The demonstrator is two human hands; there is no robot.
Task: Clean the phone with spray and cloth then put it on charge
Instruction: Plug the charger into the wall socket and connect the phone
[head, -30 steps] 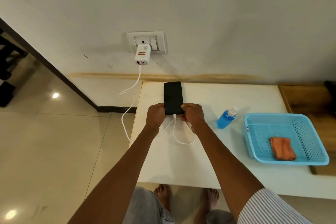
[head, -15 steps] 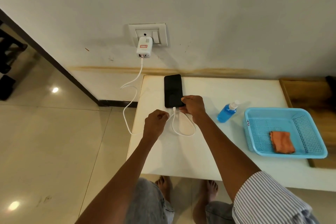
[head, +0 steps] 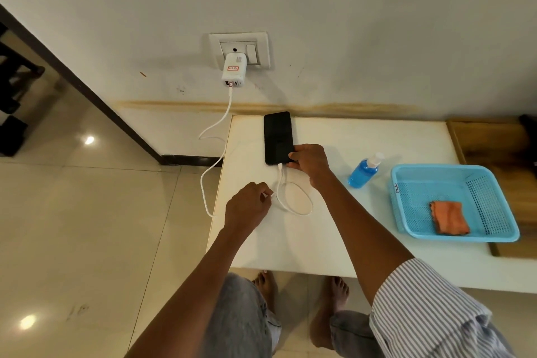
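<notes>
A black phone (head: 277, 136) lies screen-up at the back left of the white table (head: 334, 241). A white cable (head: 293, 206) is plugged into its near end and loops on the table. My right hand (head: 309, 163) grips the phone's near right corner. My left hand (head: 250, 206) pinches the cable a little nearer and to the left. The cable runs off the table's left edge up to a white charger (head: 234, 70) in the wall socket (head: 239, 48). A blue spray bottle (head: 364, 171) lies right of the phone. An orange cloth (head: 449, 217) sits in a blue basket (head: 406, 183).
A wooden board (head: 491, 139) lies under the basket at the table's right end. Glossy tiled floor (head: 87, 227) spreads to the left, with a dark skirting line along the wall. My bare feet show under the table's front edge.
My left hand left the phone and drew back toward me, taking the cable. My right hand stayed on the phone's near corner. The view shifted down slightly.
</notes>
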